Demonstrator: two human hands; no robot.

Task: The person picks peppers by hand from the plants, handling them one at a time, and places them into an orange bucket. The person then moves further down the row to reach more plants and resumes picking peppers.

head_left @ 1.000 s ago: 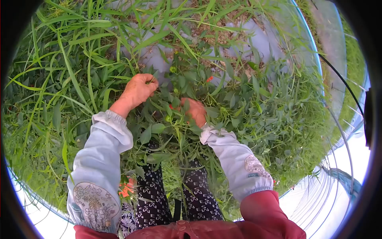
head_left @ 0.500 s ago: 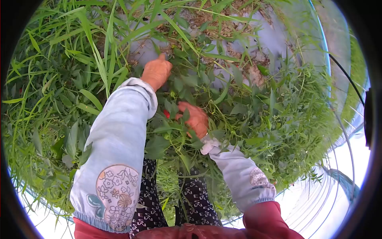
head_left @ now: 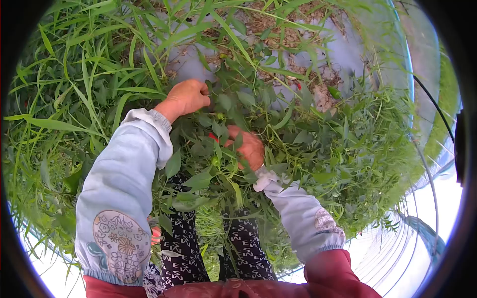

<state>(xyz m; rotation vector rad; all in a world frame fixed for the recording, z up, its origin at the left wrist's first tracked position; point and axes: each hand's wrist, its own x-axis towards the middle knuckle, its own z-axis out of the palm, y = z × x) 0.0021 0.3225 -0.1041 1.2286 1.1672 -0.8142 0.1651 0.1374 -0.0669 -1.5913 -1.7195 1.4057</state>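
My left hand (head_left: 186,98) is at the upper edge of a leafy green plant (head_left: 198,180), its fingers curled in. Whatever those fingers hold, if anything, is hidden. Lower and to the right, my right hand (head_left: 247,149) is in among the leaves, which cover part of its fingers. A red pepper (head_left: 213,137) shows at its fingertips, and the hand appears closed around it. Just below hangs a small green pepper (head_left: 215,161) among the leaves.
Tall grass blades (head_left: 84,94) crowd the left side. Grey plastic mulch (head_left: 343,47) with dry litter lies beyond the plants. A thin black tube (head_left: 433,97) and translucent sheeting (head_left: 422,54) are on the right. My legs in patterned trousers (head_left: 184,243) stand close behind the plant.
My left hand has drawn back down and left from the mulch, its index finger now curled in. My right hand stays low in the leaves with the red pepper at its fingertips.
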